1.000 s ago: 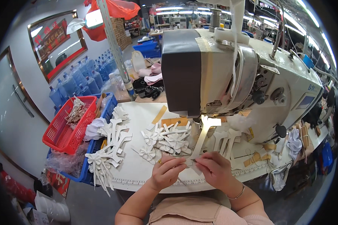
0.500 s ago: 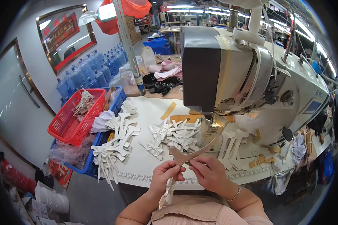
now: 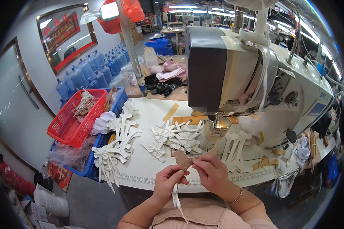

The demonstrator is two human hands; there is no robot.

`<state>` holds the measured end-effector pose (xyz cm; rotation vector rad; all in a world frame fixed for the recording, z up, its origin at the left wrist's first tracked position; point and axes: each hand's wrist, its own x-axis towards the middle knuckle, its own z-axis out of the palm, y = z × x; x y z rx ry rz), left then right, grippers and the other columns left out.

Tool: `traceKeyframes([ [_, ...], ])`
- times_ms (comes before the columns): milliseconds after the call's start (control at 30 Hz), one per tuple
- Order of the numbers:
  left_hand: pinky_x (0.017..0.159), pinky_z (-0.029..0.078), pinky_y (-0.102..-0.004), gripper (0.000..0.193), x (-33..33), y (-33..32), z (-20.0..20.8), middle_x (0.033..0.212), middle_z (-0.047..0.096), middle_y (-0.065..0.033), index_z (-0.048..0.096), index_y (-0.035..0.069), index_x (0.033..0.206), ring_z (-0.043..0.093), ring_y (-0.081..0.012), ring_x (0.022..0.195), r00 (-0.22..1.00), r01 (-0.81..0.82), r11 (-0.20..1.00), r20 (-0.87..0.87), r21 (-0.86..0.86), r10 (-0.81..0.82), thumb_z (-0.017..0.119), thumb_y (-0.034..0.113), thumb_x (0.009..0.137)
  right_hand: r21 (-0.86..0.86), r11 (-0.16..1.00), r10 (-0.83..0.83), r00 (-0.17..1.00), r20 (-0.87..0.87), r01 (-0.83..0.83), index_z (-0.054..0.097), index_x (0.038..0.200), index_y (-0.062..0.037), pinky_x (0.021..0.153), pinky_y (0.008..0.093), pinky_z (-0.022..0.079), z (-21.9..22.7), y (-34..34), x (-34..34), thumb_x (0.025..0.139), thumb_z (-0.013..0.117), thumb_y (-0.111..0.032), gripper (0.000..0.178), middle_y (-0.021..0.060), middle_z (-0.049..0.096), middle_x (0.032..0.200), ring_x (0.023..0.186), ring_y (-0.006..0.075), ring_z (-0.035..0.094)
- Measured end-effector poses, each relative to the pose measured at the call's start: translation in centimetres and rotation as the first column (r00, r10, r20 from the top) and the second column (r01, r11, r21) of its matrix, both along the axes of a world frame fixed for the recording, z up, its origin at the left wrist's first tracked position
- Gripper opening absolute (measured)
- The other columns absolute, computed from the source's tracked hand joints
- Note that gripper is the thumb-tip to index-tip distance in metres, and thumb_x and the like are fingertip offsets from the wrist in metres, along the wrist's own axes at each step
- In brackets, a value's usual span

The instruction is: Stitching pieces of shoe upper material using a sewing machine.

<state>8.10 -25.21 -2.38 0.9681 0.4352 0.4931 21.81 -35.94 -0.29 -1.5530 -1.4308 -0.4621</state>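
Observation:
Both hands are together at the table's front edge, below the sewing machine [image 3: 206, 72]. My left hand [image 3: 169, 182] pinches the lower end of a tan shoe-upper piece [image 3: 183, 160], and a narrow white strap hangs from below its fingers. My right hand [image 3: 212, 171] grips the piece's right side with fingers and thumb. Just beyond them lies a pile of white straps with flower shapes [image 3: 187, 141]. More white cut straps [image 3: 237, 145] rest to the right, under the machine's arm. The needle area is lit but partly hidden by metal parts.
At left, a red basket [image 3: 97, 121] with scraps sits on a blue crate [image 3: 88, 168]. White strap pieces [image 3: 122, 135] spill from the crate side onto the white table [image 3: 149, 110]. A metal post [image 3: 132, 49] stands beyond. Tan strips [image 3: 262, 163] lie at right.
The tan piece has been turned and bent between my hands, so its underside shows more. The white strap below my left hand now hangs narrower and swings rightward.

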Motion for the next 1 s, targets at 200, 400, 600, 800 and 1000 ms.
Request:
traceKeyframes([
  [200,0.068,0.053,-0.0249,0.018,0.3,-0.1,-1.2,0.094,0.067,-0.0129,0.059,-0.005,0.107,0.064,-0.0136,0.072,0.996,-0.008,0.997,0.091,0.074,0.002,0.055,0.001,0.090,-0.041,0.999,-0.002,1.000,0.007,0.002,0.065,0.097,-0.0057,0.054,0.0301,0.050,-0.2,-0.1,-0.6,0.071,0.074,-0.002,0.028,0.0071,0.058,0.087,0.068,0.0216,0.061],
  [400,0.070,0.053,-0.0248,0.018,0.6,-0.4,-1.4,0.096,0.066,-0.0124,0.059,-0.004,0.108,0.064,-0.0140,0.075,0.990,-0.083,0.967,0.135,0.240,0.051,0.054,0.000,0.091,-0.005,1.000,-0.010,1.000,0.005,0.010,0.065,0.096,-0.0057,0.054,0.0302,0.050,-0.1,0.2,-0.8,0.072,0.074,-0.002,0.026,0.0070,0.059,0.086,0.068,0.0217,0.060],
  [600,0.070,0.053,-0.0260,0.019,0.6,-0.4,-1.5,0.095,0.066,-0.0124,0.059,-0.004,0.108,0.064,-0.0146,0.075,0.993,-0.048,0.990,0.115,0.132,0.032,0.054,0.001,0.091,0.005,0.999,0.034,0.994,-0.104,-0.033,0.064,0.097,-0.0065,0.053,0.0288,0.051,-0.5,0.7,-0.4,0.074,0.072,-0.005,0.024,0.0057,0.057,0.088,0.067,0.0208,0.061],
  [800,0.068,0.054,-0.0263,0.020,0.6,-0.2,-1.4,0.095,0.066,-0.0130,0.058,-0.004,0.109,0.064,-0.0145,0.072,0.996,-0.023,1.000,0.092,0.011,0.022,0.055,0.002,0.090,-0.016,1.000,0.014,0.986,-0.163,-0.016,0.066,0.096,-0.0068,0.056,0.0288,0.051,-0.4,0.0,-0.6,0.073,0.073,-0.001,0.026,0.0072,0.059,0.088,0.070,0.0213,0.061],
  [1000,0.068,0.053,-0.0256,0.021,0.6,-0.1,-1.7,0.094,0.067,-0.0128,0.059,-0.004,0.110,0.063,-0.0138,0.072,0.996,-0.025,0.996,0.082,0.091,0.017,0.056,0.002,0.090,-0.007,0.999,0.049,0.996,-0.070,-0.049,0.066,0.095,-0.0072,0.056,0.0302,0.051,-0.7,0.2,0.3,0.074,0.072,-0.004,0.022,0.0056,0.059,0.086,0.067,0.0210,0.061],
])
